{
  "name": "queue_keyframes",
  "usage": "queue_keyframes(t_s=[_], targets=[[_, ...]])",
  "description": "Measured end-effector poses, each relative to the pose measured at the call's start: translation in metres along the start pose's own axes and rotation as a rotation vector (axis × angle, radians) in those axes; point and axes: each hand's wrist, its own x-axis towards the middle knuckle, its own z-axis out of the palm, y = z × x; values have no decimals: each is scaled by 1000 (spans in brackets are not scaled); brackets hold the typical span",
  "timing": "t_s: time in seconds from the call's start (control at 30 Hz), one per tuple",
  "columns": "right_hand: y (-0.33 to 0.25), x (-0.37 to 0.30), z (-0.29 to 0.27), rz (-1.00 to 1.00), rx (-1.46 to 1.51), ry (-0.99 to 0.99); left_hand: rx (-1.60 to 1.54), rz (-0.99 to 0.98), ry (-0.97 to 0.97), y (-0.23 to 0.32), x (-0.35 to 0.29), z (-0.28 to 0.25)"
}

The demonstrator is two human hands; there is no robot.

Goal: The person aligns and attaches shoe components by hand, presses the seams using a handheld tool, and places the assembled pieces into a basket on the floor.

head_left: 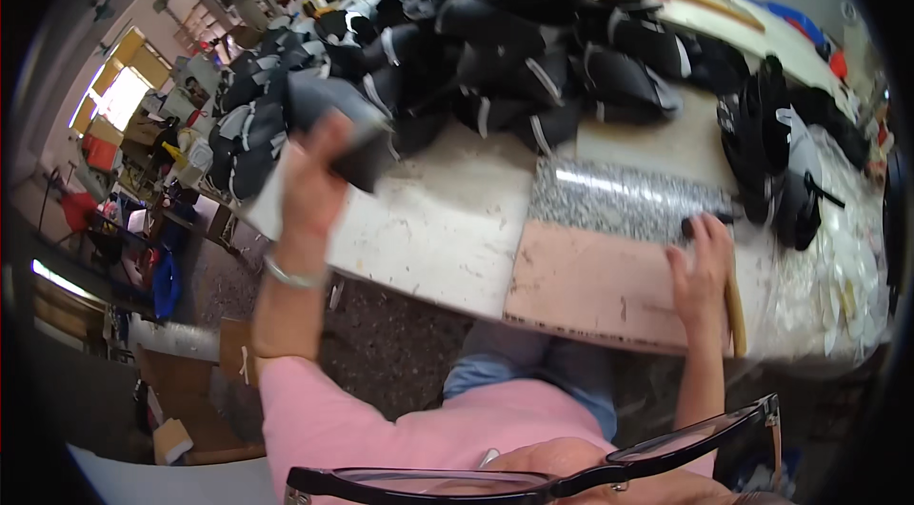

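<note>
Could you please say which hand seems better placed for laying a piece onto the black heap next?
Probably the left hand: it holds a curved grey-and-black piece beside the heap of curved black pieces, while the right hand is farther off, by the speckled grey stone slab.

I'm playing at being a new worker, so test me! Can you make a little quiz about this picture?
1. Which hand holds the dark piece?
2. True or false: the pink board lies nearer the front edge of the table than the speckled slab.
3. What colour is the shirt? A green, B pink, C yellow.
Key: 1. the left hand; 2. true; 3. B.
</note>
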Motion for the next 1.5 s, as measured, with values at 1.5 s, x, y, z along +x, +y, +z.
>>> queue_keyframes(t_s=[1.5], targets=[[-145, -23, 25, 40, 781, -90, 196, 23, 117, -120, -170, 105]])
